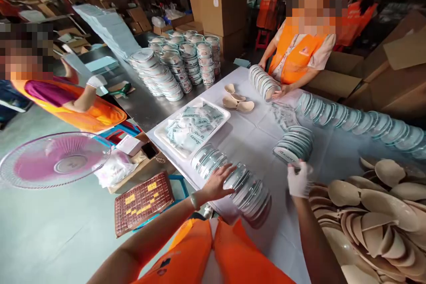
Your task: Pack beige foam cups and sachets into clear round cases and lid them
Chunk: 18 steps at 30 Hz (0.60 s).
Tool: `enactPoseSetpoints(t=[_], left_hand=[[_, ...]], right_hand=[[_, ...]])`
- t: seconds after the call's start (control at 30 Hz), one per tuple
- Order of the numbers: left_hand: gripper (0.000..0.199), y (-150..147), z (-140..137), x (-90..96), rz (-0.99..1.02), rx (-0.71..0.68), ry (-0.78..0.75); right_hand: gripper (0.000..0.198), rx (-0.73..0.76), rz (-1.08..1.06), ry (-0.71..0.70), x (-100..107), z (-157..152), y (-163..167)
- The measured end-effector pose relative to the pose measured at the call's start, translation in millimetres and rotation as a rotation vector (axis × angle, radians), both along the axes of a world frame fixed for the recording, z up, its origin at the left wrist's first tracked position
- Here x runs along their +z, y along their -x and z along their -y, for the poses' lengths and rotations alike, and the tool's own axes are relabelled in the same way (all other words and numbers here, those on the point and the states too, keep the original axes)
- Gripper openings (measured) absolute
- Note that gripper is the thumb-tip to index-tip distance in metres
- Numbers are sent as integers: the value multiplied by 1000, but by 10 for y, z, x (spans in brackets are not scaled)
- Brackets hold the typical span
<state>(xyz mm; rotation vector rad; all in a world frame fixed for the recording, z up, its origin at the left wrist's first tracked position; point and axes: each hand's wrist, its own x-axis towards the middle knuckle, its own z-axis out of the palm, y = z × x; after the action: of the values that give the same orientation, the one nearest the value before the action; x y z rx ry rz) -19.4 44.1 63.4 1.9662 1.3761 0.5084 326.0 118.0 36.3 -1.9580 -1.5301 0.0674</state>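
"Sbeauty" reads on the round, white-faced, pale-blue-rimmed case point(286, 155) and on flat white rectangular packets point(199, 135); the white label point(215, 0) on the brown cardboard carton point(233, 14) is illegible.

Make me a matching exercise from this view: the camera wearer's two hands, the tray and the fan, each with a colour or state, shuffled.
1. Wearer's left hand
2. Wearer's right hand
3. Tray
4. Fan

A. loaded with printed packets
B. white-gloved
C. pink-bladed
D. spread over a row of round packs

Pairs: 1-D, 2-B, 3-A, 4-C
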Motion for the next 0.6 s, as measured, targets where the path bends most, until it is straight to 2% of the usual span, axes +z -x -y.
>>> enactPoseSetpoints(t=[0.03, 0.07, 0.1, 0.17, 0.23, 0.3, 0.4, 0.53, 0.6], left_hand=[[103, -65, -93, 3, -41, -105, -9], [112, -149, -185, -19, -78, -215, -24], [116, -243, -267, -62, -113, -325, -42], [111, -417, -381, -197, -201, -505, -82], [104, -521, -423, -349, -317, -606, -122], [104, -540, -418, -466, -425, -648, -165], [109, -477, -396, -535, -493, -670, -218], [114, -385, -408, -498, -491, -663, -205], [117, -374, -403, -440, -439, -664, -173]], right_hand=[[71, 87, -51, 23, -27, 246, 167], [83, 180, -108, 103, -66, 499, 332], [90, 202, -177, 209, -117, 740, 483], [87, 148, -343, 379, -238, 1140, 711], [72, 75, -454, 436, -344, 1381, 834], [56, 34, -459, 416, -393, 1474, 890], [46, -82, -404, 390, -374, 1477, 895], [43, -302, -401, 366, -265, 1624, 672], [41, -390, -421, 288, -156, 1793, 519]])
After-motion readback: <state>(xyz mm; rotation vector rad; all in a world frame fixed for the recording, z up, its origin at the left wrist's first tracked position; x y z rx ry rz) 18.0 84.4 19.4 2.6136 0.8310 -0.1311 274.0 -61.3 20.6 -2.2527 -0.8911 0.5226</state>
